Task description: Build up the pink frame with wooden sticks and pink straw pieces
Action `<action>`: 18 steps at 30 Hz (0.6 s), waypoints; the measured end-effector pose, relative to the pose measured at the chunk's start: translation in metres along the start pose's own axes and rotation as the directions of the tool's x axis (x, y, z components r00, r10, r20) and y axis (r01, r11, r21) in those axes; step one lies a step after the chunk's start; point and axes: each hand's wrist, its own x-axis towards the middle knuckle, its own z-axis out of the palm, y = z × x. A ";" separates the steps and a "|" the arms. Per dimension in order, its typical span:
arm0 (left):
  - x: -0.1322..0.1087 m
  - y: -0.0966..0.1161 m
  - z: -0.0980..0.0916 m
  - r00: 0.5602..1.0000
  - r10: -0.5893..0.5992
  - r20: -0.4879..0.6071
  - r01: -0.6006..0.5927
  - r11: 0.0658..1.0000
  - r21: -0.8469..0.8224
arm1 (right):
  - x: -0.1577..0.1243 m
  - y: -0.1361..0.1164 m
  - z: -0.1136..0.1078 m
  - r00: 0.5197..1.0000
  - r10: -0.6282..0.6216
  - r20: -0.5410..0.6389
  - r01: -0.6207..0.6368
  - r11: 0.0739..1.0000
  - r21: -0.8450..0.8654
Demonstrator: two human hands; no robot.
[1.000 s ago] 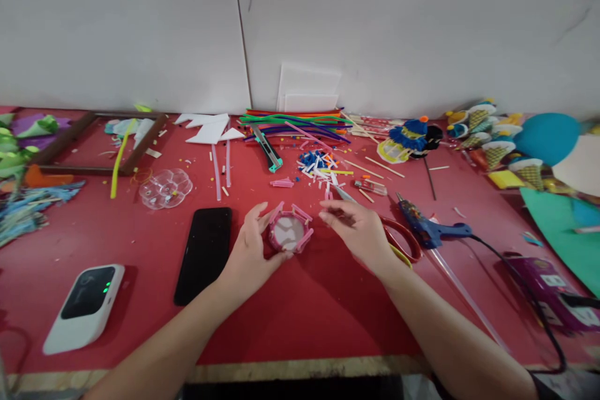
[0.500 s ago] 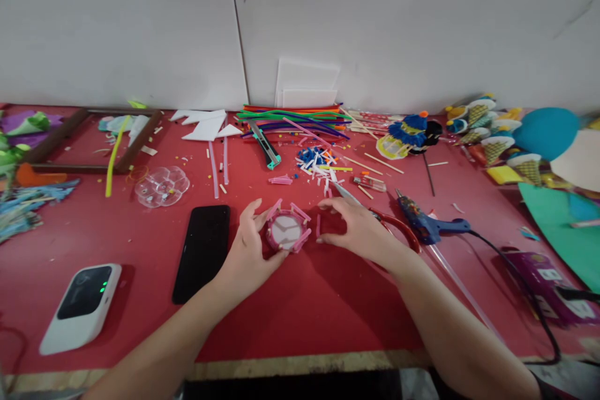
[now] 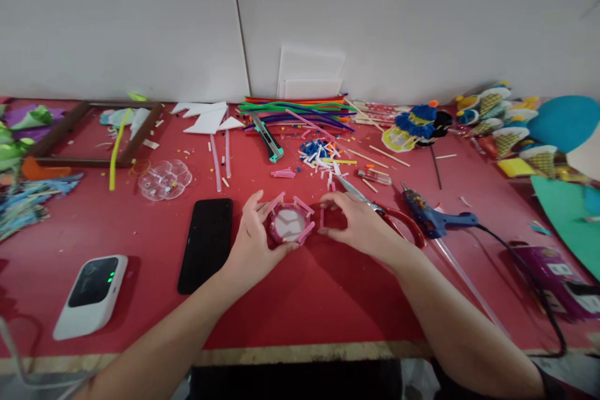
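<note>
My left hand [image 3: 256,234] is closed around a small round pink craft piece [image 3: 289,223]. It has a pale, flat bottom and several short pink strips standing up around its rim. Between thumb and fingertips, my right hand [image 3: 356,225] pinches one short pink strip [image 3: 322,219], upright and a little apart from the round piece. Just behind the right hand lie scissors with red handles [image 3: 405,222]. A few more pink strips [image 3: 283,173] rest on the red table beyond the round piece.
A black phone [image 3: 205,247] and a white device with a screen [image 3: 91,297] lie to the left. A blue glue gun [image 3: 438,219] with its cord is on the right. Farther back are a utility knife [image 3: 268,137], cut bits [image 3: 323,153], coloured pipe cleaners [image 3: 295,111] and a brown frame [image 3: 140,137].
The view has shifted slightly, so the table's contents sit a little higher and farther right. Both hands keep the same grips on the round piece and the strip.
</note>
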 end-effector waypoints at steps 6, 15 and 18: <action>-0.001 -0.005 0.002 1.000 0.003 0.022 -0.003 1.000 0.007 | 0.002 -0.003 -0.016 0.973 -0.019 -0.230 0.028 0.999 0.034; -0.001 -0.004 0.001 0.990 0.089 0.109 -0.097 0.992 0.074 | -0.004 -0.039 -0.005 0.975 -0.220 -0.012 0.213 0.929 0.302; -0.002 -0.004 -0.001 0.987 0.096 0.126 -0.111 0.986 0.122 | 0.000 -0.047 0.004 0.972 -0.230 0.048 0.206 0.933 0.296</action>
